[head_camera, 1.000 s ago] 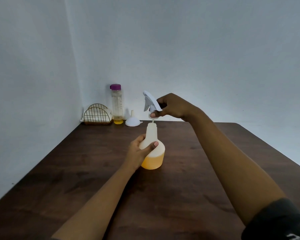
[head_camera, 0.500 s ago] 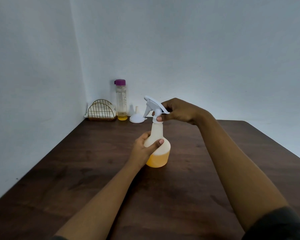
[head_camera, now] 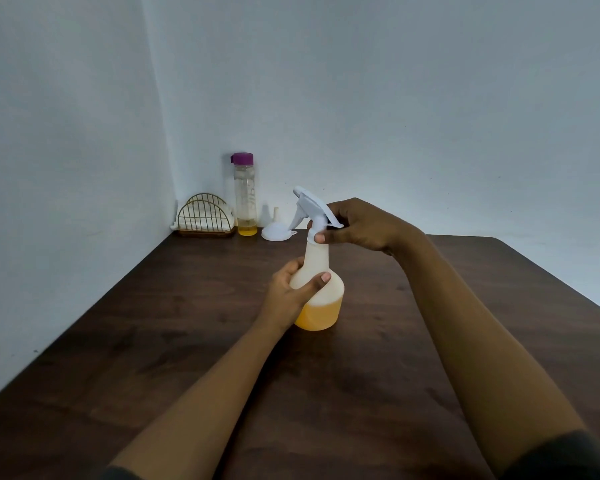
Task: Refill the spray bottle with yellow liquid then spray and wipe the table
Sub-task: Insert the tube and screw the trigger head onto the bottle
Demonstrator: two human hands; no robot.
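Note:
A white translucent spray bottle (head_camera: 321, 299) stands upright on the dark wooden table (head_camera: 187, 306), its lower part filled with yellow liquid. My left hand (head_camera: 291, 289) wraps around the bottle's shoulder and holds it steady. The white trigger head (head_camera: 312, 209) sits on the bottle's neck, its nozzle pointing up and to the left. My right hand (head_camera: 357, 225) grips the trigger head at its collar. A clear bottle with a purple cap (head_camera: 245, 195) stands at the back, with a little yellow liquid at its bottom.
A white funnel (head_camera: 275, 232) rests upside down beside the purple-capped bottle. A gold wire holder with white cloths or napkins (head_camera: 205, 218) sits in the back corner against the walls. The table's right edge (head_camera: 551, 278) runs diagonally.
My right hand lowered the trigger head from above the bottle onto its neck. My left hand kept hold of the bottle.

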